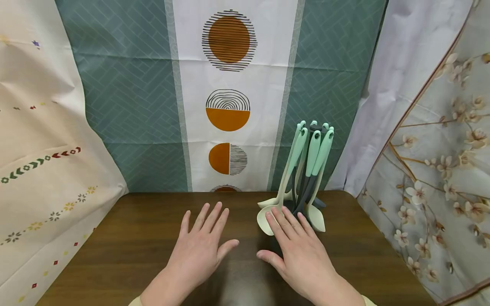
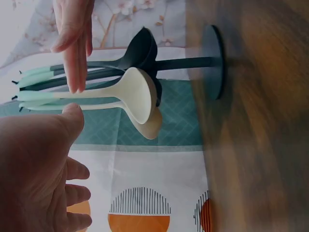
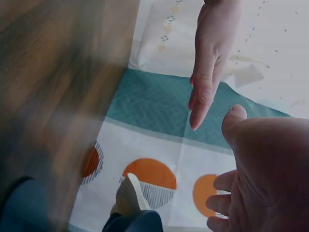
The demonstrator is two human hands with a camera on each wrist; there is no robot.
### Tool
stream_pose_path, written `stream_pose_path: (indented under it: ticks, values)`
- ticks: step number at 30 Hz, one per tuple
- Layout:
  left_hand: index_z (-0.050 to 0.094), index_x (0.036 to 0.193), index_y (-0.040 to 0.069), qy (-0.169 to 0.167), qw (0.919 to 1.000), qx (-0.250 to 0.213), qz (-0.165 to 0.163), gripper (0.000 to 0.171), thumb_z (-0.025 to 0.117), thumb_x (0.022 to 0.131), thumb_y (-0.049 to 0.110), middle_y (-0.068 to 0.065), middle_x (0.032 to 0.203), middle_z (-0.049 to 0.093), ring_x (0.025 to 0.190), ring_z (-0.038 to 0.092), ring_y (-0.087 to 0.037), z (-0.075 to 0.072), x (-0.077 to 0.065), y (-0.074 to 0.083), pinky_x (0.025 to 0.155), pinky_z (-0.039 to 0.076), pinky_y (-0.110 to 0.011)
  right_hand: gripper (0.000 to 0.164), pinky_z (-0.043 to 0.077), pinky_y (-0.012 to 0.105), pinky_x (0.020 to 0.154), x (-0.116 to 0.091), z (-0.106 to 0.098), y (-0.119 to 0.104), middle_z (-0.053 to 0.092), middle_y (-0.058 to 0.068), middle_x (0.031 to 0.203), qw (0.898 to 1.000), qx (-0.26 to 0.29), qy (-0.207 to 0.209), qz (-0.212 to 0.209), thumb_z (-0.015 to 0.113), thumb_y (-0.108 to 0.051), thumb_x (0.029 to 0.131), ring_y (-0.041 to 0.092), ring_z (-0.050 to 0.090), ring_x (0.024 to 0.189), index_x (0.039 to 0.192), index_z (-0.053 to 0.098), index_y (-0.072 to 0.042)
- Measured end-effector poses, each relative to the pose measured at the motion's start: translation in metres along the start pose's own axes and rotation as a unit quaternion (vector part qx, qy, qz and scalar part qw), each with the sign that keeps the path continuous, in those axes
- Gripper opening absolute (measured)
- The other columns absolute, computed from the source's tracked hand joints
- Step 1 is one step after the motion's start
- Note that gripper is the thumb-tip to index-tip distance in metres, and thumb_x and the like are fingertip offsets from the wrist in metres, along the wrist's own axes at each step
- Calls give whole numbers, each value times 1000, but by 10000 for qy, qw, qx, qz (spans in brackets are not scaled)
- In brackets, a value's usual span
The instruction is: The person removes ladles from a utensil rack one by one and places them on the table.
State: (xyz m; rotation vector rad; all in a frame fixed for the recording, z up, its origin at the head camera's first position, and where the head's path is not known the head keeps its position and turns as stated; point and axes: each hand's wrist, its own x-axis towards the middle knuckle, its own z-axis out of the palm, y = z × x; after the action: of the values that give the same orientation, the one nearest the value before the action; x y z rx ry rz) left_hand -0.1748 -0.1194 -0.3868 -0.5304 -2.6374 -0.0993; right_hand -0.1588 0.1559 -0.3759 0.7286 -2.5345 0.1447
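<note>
Both hands are held out over the table, palms down, with fingers spread and nothing in them. My left hand [image 1: 198,254] is left of the middle, and my right hand [image 1: 300,255] is in front of a stand of kitchen utensils at the back right. In the head view the right fingertips overlap a cream ladle [image 1: 264,221] hanging there. Mint-green handles [image 1: 314,153] top the utensils, some with cream heads and some with dark ones. The left wrist view shows the cream ladle [image 2: 137,94], a dark ladle [image 2: 140,48] and the stand's round dark base [image 2: 212,63].
The brown wooden table [image 1: 134,238] has its back edge against a green and white curtain [image 1: 130,106] with orange circles. A cream patterned cloth [image 1: 42,161] hangs at the left, and a flowered cloth [image 1: 432,204] at the right.
</note>
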Motion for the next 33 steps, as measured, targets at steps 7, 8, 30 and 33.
stream_pose_path:
  ticks: [7,8,30,33]
  values:
    - [48,168,13,17,9999,-71,77,80,55,109,67,-8,176,40,163,32,-37,-4,12,5,127,22,-71,86,25,57,130,1,-10,8,38,6,176,10000,-64,-45,46,54,-71,107,31,33,164,169,45,-12]
    - [48,168,13,5,9999,-85,86,80,54,109,67,-8,175,40,163,32,-38,-5,14,6,127,21,-71,86,25,57,130,1,-12,10,39,6,176,10000,-62,-48,59,54,-71,107,31,34,163,169,46,-12]
    - [49,167,14,109,9992,-200,332,77,51,111,66,-9,174,43,162,35,-38,-15,48,24,125,26,-70,88,19,55,132,9,-67,38,32,6,179,9993,-115,-94,343,56,-69,107,32,27,166,173,37,-14]
    - [49,167,14,94,9991,-242,349,77,52,111,66,-9,173,44,161,36,-37,-16,53,27,126,25,-69,89,16,54,133,12,-77,41,31,7,180,9990,-169,-15,405,56,-69,107,33,27,166,174,35,-13]
